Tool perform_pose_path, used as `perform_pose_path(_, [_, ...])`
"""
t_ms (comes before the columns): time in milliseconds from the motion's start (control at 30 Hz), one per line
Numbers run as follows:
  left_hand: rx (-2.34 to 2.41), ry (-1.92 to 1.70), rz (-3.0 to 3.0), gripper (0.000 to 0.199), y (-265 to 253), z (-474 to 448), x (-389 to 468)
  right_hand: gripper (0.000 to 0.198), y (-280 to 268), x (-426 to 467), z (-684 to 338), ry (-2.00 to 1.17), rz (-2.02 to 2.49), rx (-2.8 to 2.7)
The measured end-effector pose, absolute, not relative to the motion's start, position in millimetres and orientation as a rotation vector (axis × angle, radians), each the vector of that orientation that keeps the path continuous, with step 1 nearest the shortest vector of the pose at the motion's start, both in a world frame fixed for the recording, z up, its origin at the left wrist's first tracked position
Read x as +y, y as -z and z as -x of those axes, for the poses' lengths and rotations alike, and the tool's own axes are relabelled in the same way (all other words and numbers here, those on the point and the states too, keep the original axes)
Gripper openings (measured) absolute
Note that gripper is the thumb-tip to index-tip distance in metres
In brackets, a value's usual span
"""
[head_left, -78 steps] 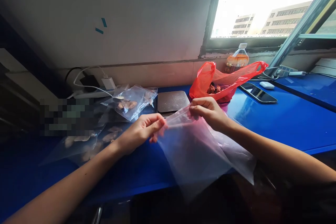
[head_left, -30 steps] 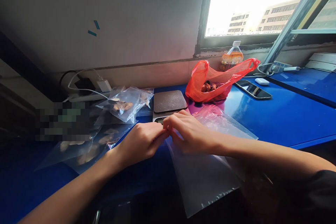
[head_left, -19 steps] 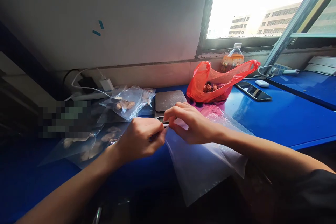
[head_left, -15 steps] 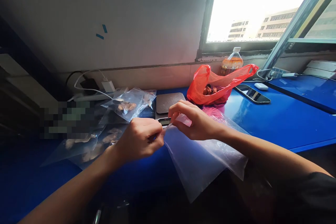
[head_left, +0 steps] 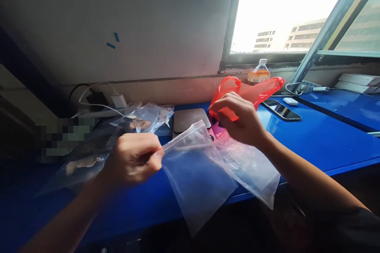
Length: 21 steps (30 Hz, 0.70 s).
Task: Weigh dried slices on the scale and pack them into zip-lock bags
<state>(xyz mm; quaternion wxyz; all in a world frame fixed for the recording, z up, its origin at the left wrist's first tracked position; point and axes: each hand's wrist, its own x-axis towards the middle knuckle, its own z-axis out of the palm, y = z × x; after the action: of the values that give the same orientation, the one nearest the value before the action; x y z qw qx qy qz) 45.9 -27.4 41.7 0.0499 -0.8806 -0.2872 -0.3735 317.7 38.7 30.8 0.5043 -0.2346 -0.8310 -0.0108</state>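
Observation:
My left hand (head_left: pixel 135 160) is closed on the upper left corner of a clear zip-lock bag (head_left: pixel 197 182), which looks empty and hangs over the near table edge. My right hand (head_left: pixel 247 120) is off this bag, held in front of the red plastic bag (head_left: pixel 224 91); its fingers are bent but apart, and I see nothing held between them. More clear plastic bags (head_left: pixel 255 176) lie below my right wrist, over the table edge. Between the hands, farther back, is a small flat scale (head_left: pixel 190 119), its front partly covered by the zip-lock bag.
At left lie clear bags (head_left: pixel 152 112) with brown dried pieces (head_left: pixel 140 124) inside. A white charger (head_left: pixel 118 101) and cables are by the wall. A drink bottle (head_left: pixel 259 73), a phone (head_left: pixel 282 110) and a white earbud case (head_left: pixel 290 101) stand or lie at right on the blue table (head_left: pixel 320 138).
My right hand has let go of the zip-lock bag and moved right and up towards the red bag. My left hand has drawn the zip-lock bag to the left.

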Motion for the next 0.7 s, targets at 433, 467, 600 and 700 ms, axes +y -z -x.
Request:
perform_pose_path(433, [-0.751, 0.911, 2.692, 0.013, -13.2, -66.7, -20.2, 0.012, -1.8, 14.6, -282.3, 0.006, 0.462, -2.498])
perform_pose_path(467, [-0.745, 0.921, 2.686, 0.015, -14.2, -67.3, -21.0, 0.011, -2.6, 14.9, -282.5, 0.001, 0.453, -2.492])
perform_pose_path(600, [-0.818, 1.023, 2.667, 0.02, -22.4, -66.7, -26.0, 0.01, -4.4, 21.2, -284.5, -0.033, 0.481, -2.374])
perform_pose_path(700, [-0.872, 1.127, 2.65, 0.019, -28.4, -63.0, -28.4, 0.013, -5.5, 29.7, -287.8, -0.051, 0.553, -2.255])
